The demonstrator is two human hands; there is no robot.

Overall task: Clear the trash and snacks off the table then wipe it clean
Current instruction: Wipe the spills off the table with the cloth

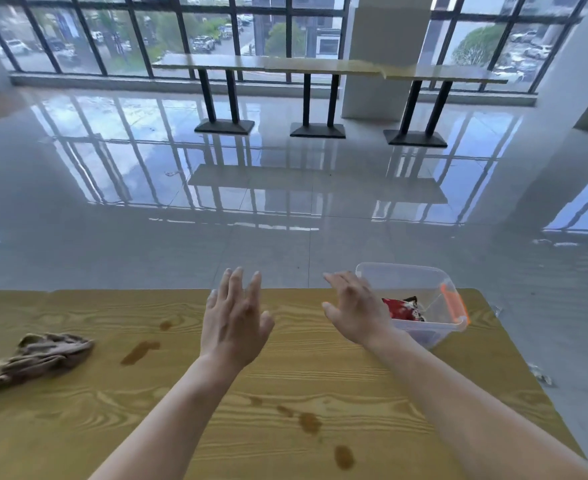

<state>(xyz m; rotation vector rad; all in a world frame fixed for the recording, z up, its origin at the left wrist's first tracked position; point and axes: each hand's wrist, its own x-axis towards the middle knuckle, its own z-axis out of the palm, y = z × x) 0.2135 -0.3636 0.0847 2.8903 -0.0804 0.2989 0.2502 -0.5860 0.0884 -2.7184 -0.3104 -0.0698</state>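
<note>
A wooden table [78, 427] fills the lower part of the view. Brown spill stains [140, 351] mark it left of centre, and more stains [308, 422] lie near the front. A crumpled brown cloth [43, 358] rests at the left. At the far right corner stands a clear plastic box [420, 282] with an orange handle, holding a red snack packet [401, 308]. My left hand [232, 323] hovers over the table's middle, fingers spread, holding nothing. My right hand [355, 308] is also open, just left of the box and touching nothing I can see.
Beyond the table's far edge lies a glossy tiled floor [285, 188]. A long counter [320, 67] on black pedestal legs runs along the windows at the back. A white pillar [382, 46] stands behind it. Small scraps [540, 374] lie on the floor at the right.
</note>
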